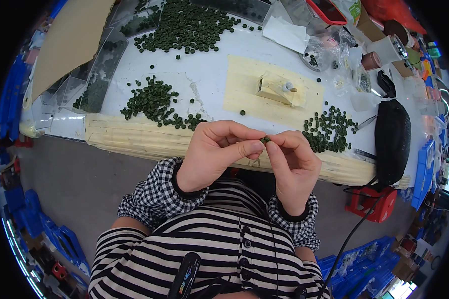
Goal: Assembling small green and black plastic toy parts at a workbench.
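Between the fingertips of both hands, just in front of the table's near edge, is a small dark green round piece (265,140). My left hand (209,152) pinches it with thumb and index finger, and my right hand (295,164) pinches it from the other side. The fingers cover most of the piece. Similar green pieces lie in a pile (152,101) beyond my left hand and in a looser group (329,128) beyond my right. A cream-coloured block (279,90) with a small white cylindrical fitting sits on a yellow sheet (237,79) ahead of the hands.
A larger heap of green pieces (189,22) lies at the back. Clear trays (102,74) and cardboard (67,42) stand at the left. A black pouch (392,137), plastic bags (334,62) and a white tissue (286,34) are at the right and back. Yellowish padding (129,134) lines the near edge.
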`<state>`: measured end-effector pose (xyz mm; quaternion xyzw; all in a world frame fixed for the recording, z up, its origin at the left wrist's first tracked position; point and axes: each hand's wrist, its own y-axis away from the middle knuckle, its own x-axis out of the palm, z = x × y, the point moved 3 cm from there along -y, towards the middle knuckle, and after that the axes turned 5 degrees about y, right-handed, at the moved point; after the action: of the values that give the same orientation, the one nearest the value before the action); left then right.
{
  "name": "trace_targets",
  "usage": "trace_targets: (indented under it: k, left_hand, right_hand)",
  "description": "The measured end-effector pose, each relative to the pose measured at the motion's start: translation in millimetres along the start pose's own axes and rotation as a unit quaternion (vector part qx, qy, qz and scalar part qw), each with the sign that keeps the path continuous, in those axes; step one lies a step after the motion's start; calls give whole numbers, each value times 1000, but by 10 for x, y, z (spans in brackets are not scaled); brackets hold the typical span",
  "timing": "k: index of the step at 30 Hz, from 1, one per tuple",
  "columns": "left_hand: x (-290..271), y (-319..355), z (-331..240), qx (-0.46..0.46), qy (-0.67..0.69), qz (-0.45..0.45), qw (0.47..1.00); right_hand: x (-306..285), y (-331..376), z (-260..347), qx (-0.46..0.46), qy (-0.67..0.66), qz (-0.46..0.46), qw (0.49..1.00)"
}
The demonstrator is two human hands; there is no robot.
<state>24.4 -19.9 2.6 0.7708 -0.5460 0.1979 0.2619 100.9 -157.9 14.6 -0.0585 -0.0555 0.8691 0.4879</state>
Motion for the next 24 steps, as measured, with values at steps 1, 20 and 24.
trace_targets:
  k: [1, 20, 24]
  left_hand:
    - [2, 0, -2, -1, -2, -5, 1000]
    - [65, 51, -71, 136, -105, -2, 985]
    - [84, 51, -31, 109, -86, 22, 990]
  right_hand:
    - [2, 0, 7, -17, 18, -7, 1000]
    - [-22, -28, 32, 25, -12, -22, 999]
    - [-53, -41, 29, -54, 77, -30, 995]
